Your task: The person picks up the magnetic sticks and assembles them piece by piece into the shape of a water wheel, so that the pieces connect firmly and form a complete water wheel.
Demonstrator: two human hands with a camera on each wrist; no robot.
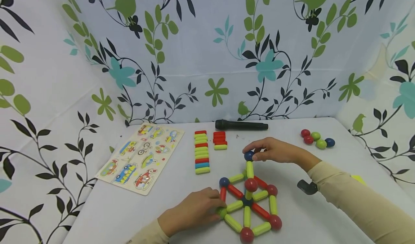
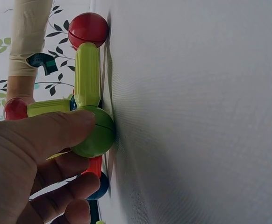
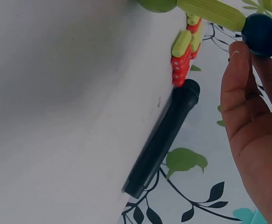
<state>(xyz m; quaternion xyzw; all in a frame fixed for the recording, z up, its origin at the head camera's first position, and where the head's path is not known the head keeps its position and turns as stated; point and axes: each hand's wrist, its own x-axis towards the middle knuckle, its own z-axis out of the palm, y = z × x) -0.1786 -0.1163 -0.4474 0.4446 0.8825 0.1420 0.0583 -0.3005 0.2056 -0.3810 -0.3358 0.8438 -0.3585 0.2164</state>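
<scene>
A construction of coloured balls and rods stands on the table, a spoked ring around a dark hub ball [image 1: 247,200]. My left hand [image 1: 196,208] pinches a green ball [image 2: 96,133] at the ring's left corner, thumb on its near side. A red ball [image 1: 251,185] sits raised above the hub on a yellow-green rod. With thumb and fingertips my right hand [image 1: 275,150] holds a blue ball [image 3: 259,35] at the upper end of another yellow-green rod [image 1: 249,169]. Which ball meets that rod's lower end is hard to tell.
Loose rods [image 1: 202,152] lie in a column behind the construction, with a shorter stack [image 1: 220,140] beside it. A black microphone-like stick [image 1: 241,125] lies at the back edge. Loose balls [image 1: 316,138] sit back right; a picture puzzle board [image 1: 142,157] lies left.
</scene>
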